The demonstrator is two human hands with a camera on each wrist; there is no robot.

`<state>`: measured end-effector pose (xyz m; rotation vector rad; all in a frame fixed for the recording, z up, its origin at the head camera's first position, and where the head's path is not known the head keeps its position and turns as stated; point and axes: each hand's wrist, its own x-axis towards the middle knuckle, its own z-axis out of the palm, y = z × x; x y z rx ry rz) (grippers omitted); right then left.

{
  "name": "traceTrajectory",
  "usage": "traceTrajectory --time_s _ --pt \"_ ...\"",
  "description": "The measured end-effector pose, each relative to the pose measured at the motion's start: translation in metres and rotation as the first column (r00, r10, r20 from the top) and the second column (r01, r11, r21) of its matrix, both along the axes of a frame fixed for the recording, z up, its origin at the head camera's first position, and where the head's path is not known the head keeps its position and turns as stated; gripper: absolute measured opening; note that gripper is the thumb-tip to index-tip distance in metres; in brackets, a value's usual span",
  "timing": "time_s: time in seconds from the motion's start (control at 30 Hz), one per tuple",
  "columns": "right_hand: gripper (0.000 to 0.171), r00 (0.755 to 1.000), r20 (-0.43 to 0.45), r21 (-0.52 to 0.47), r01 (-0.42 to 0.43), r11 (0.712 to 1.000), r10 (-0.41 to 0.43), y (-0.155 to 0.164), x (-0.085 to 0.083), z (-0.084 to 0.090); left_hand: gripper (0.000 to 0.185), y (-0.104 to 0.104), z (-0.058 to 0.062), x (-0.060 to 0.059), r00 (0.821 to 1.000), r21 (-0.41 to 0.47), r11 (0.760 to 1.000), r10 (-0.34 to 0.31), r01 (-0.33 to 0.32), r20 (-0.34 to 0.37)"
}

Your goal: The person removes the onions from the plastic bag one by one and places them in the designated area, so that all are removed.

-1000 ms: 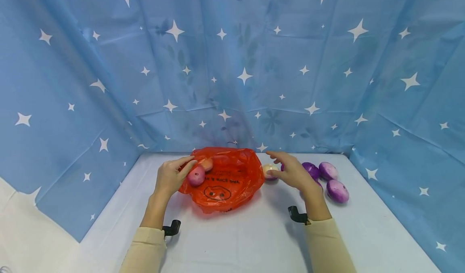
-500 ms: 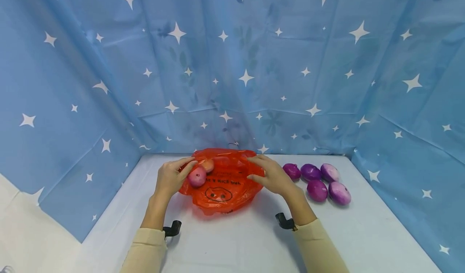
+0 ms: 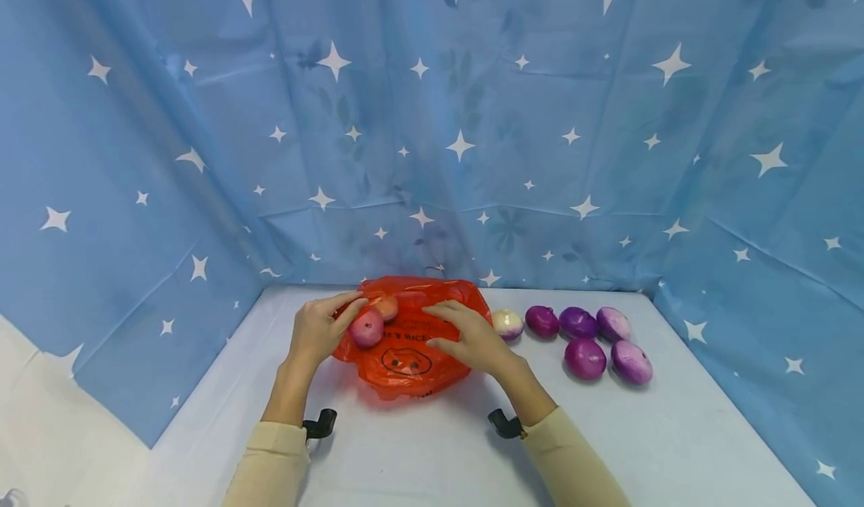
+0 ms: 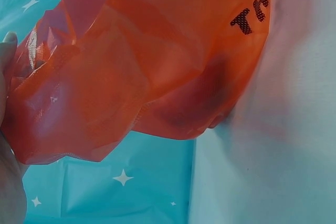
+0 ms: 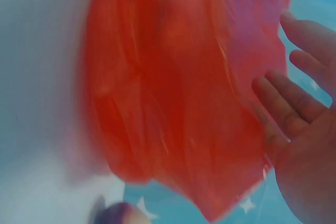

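Observation:
A red plastic bag (image 3: 412,376) with black print lies open-mouthed on the white table. My left hand (image 3: 320,328) pinches its left rim; in the left wrist view the film bunches against the hand (image 4: 9,182). Beside those fingers a pink round onion (image 3: 367,329) shows in the bag, with a more orange round one (image 3: 386,307) behind it. Over the bag's right part my right hand (image 3: 472,338) is held with fingers spread and nothing in its grasp. The right wrist view has that hand (image 5: 307,124) alongside the red film.
Right of the bag sits a white-and-purple onion (image 3: 508,325). Farther right are several purple onions (image 3: 585,358) grouped together. A blue star-patterned curtain (image 3: 432,154) rises behind the white table (image 3: 405,454) and along both sides.
My right hand has moved left, from beside the white-and-purple onion to above the bag, which uncovers the onions at the right. The left hand keeps its place on the rim.

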<state>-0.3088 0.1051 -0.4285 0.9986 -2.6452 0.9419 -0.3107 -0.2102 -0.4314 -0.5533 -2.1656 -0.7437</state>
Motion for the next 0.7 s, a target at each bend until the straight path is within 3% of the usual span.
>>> traceTrajectory --time_s 0.7 --pt "0.066 0.995 0.06 0.09 -0.088 0.992 0.083 -0.071 -0.03 -0.01 0.023 -0.001 0.002 -0.001 1.0 -0.004 1.0 0.011 -0.011 -0.017"
